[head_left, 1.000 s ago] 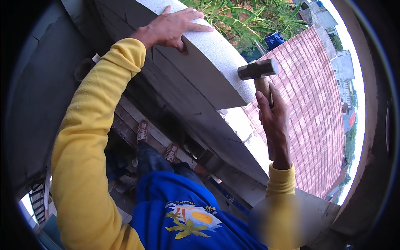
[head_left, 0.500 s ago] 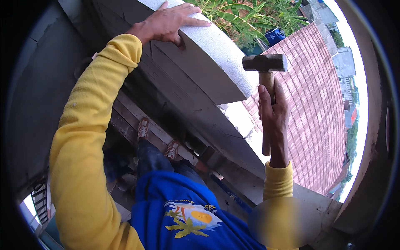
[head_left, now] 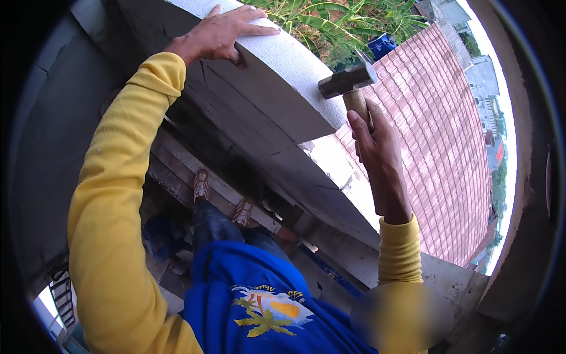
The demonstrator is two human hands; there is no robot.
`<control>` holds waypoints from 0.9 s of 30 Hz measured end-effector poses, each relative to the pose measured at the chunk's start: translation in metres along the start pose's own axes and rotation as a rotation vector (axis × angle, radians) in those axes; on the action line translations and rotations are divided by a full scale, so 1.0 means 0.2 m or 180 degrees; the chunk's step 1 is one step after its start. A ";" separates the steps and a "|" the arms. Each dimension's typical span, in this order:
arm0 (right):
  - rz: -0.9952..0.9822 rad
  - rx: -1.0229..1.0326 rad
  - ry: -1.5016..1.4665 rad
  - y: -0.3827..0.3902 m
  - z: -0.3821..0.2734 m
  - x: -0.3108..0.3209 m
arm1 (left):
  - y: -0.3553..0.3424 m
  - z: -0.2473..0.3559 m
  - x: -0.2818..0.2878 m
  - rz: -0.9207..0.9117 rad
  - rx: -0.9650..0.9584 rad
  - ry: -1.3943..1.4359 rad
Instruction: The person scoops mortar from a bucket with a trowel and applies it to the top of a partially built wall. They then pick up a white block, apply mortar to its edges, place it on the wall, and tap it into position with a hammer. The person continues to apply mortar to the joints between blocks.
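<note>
A large white lightweight block lies on top of a grey block wall in front of me. My left hand rests flat on the block's top near its far end, fingers spread. My right hand grips the wooden handle of a hammer. The hammer's dark metal head touches the block's right end face.
Beyond the wall lie a red tiled roof, green plants and a blue container. Below me my feet stand on wooden planks. A grey wall rises on the left, and a concrete column on the right.
The hammer swung away from the block's end, then came back against it. My left hand stayed on top of the block.
</note>
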State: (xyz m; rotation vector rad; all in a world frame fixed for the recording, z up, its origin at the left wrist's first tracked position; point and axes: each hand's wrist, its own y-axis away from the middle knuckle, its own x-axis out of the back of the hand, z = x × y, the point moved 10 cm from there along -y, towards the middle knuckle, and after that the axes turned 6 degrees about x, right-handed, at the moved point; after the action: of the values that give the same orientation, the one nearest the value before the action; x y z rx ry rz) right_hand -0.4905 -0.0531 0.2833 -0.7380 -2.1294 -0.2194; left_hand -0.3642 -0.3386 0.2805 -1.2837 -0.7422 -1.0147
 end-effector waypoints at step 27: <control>0.0012 -0.1296 -0.1784 1.28 0.37 -0.27 | 0.93 0.59 -1.36 0.2419 0.4687 0.5660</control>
State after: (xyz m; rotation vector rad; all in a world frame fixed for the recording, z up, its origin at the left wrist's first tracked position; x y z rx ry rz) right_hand -0.3668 0.1610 0.1696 -1.1421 -2.6481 -0.5022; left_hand -0.2929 -0.1735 -0.0195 0.7643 0.4734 -0.3556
